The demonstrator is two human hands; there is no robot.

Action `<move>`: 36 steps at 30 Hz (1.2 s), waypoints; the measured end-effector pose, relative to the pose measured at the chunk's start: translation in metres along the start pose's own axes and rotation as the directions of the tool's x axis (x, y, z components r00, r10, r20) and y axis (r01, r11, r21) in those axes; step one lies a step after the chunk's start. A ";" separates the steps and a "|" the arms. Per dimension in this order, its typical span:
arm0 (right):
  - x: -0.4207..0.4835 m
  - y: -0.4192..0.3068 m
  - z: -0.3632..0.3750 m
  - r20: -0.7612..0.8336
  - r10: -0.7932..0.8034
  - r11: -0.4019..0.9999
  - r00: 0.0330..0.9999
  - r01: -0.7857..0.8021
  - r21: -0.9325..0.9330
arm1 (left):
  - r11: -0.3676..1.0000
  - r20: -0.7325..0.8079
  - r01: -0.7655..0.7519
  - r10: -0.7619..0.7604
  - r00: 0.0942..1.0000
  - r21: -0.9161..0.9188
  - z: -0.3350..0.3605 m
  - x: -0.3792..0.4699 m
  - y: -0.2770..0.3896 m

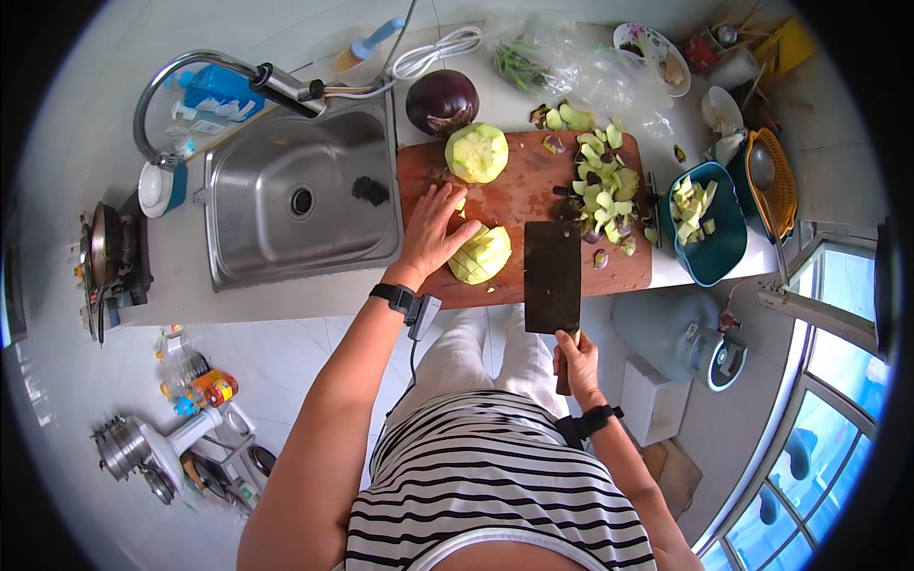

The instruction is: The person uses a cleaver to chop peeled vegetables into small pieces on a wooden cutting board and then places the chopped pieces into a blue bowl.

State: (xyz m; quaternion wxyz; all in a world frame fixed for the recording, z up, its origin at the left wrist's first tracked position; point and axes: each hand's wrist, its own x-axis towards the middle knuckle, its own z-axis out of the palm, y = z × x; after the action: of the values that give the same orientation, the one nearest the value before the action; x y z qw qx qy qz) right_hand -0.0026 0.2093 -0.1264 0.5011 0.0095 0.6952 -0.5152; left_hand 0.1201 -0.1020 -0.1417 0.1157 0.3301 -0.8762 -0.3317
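My right hand (578, 360) grips the wooden handle of a dark-bladed cleaver (553, 278), whose broad blade reaches over the front edge of the wooden cutting board (532, 196). On the board's left side my left hand (434, 232) is spread, thumb apart from the fingers. Its thumb is at the upper edge of a scored, peeled eggplant piece (482, 255); I cannot tell whether it presses on it. Behind the fingers sits another peeled eggplant (476, 153). An unpeeled round purple eggplant (441, 102) rests just past the board's back left corner. Eggplant peelings (607, 189) are heaped at the right.
A teal basin (720, 250) with cut chunks (692, 207) stands right of the board. Left is a steel sink (250, 235) with a faucet (203, 57). Plastic bags (607, 78) and a flowered plate (653, 46) lie behind. Below the counter stands a gas cylinder (664, 325).
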 end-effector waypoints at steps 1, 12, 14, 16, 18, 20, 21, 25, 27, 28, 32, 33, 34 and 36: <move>0.000 0.009 0.006 -0.013 0.010 0.999 1.000 -0.010 0.039 | 0.999 0.025 -0.030 0.030 0.999 0.027 0.003 0.002 -0.003; 0.000 0.056 0.070 -0.032 0.111 0.951 0.993 -0.097 0.293 | 0.963 -0.106 -0.125 0.102 0.989 -0.240 0.034 -0.028 0.023; -0.002 0.060 0.077 -0.046 0.141 0.943 0.989 -0.120 0.311 | 0.968 -0.139 -0.139 0.112 0.984 -0.209 0.040 -0.027 0.023; -0.002 0.059 0.087 -0.049 0.142 0.935 0.989 -0.118 0.335 | 0.973 -0.209 -0.136 0.096 0.973 -0.188 0.046 -0.029 0.025; 0.000 0.060 0.096 -0.078 0.137 0.913 0.987 -0.096 0.397 | 0.976 -0.234 -0.126 0.082 0.969 -0.180 0.049 -0.030 0.025; 0.001 0.062 0.095 -0.079 0.139 0.907 0.987 -0.095 0.411 | 0.975 -0.285 -0.120 0.062 0.956 -0.189 0.052 -0.032 0.026; 0.000 0.063 0.094 -0.083 0.133 0.920 0.988 -0.092 0.381 | 0.975 -0.281 -0.119 0.062 0.958 -0.187 0.052 -0.033 0.026; -0.005 0.060 0.085 -0.081 0.118 0.936 0.990 -0.084 0.342 | 0.975 -0.271 -0.115 0.060 0.961 -0.189 0.051 -0.040 0.028; -0.006 0.059 0.081 -0.081 0.124 0.942 0.989 -0.091 0.323 | 0.975 -0.267 -0.105 0.051 0.962 -0.194 0.052 -0.042 0.029; -0.007 0.060 0.078 -0.065 0.121 0.947 0.991 -0.096 0.308 | 0.975 -0.280 -0.091 0.030 0.959 -0.205 0.053 -0.042 0.030; -0.011 0.060 0.069 -0.042 0.121 0.961 0.992 -0.107 0.254 | 0.982 -0.301 -0.118 0.069 0.951 -0.147 0.053 -0.035 0.032; -0.011 0.059 0.068 -0.046 0.126 0.966 0.991 -0.112 0.232 | 0.982 -0.300 -0.116 0.067 0.951 -0.148 0.051 -0.034 0.032; -0.010 0.058 0.068 -0.039 0.126 0.966 0.991 -0.113 0.232 | 0.984 -0.277 -0.127 0.088 0.957 -0.128 0.049 -0.032 0.032; -0.002 0.055 0.072 -0.039 0.125 0.959 0.991 -0.111 0.262 | 0.985 -0.252 -0.135 0.105 0.962 -0.107 0.048 -0.031 0.032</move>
State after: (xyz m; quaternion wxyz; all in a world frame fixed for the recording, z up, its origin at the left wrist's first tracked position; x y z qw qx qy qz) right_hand 0.0772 0.1834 -0.1614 0.5060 0.1307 0.6335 -0.5706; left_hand 0.1068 -0.0395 -0.1560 0.2635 0.3071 -0.8513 -0.3341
